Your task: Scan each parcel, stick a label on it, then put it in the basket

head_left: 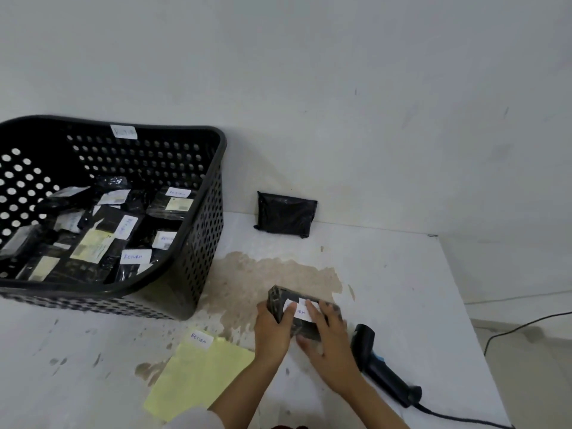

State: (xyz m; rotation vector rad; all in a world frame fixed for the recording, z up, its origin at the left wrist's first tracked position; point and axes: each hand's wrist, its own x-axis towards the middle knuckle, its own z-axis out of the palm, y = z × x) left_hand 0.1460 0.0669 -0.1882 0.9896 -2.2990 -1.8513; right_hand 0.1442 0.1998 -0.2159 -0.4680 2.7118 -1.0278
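Label stage in hand. Black wrapped parcel (pixel 305 314) lying on the white table (pixel 387 274), right of the basket (pixel 198 243) and just beside the scanner (pixel 383 366), which rests unheld at the table's right edge. White label (pixel 299 309) on the parcel's upper face, handwriting partly covered. Left hand (pixel 272 329) curled round the near-left end of the parcel, thumb laid on the label. Right hand (pixel 328 332) spread across the top, fingers straight and pressing the label flat, thumb tucked against the near side; not a clenched grasp.

Handling, as judged: small block-shaped packet in glossy film, likely light and fairly firm, with a slick skin that could slide under a loose pinch. Best taken by the two short ends or wrapped across the width, clear of the fresh label so its edges do not lift. Nothing suggests fragility, though contents unknown.

Basket already holding many black packets bearing white and yellow labels, several marked RETURN. One further black parcel (pixel 286 216) leaning against the wall behind, no label visible on it. Yellow backing sheet (pixel 198 376) near the left forearm, one RETURN sticker (pixel 201 339) remaining at its top corner.
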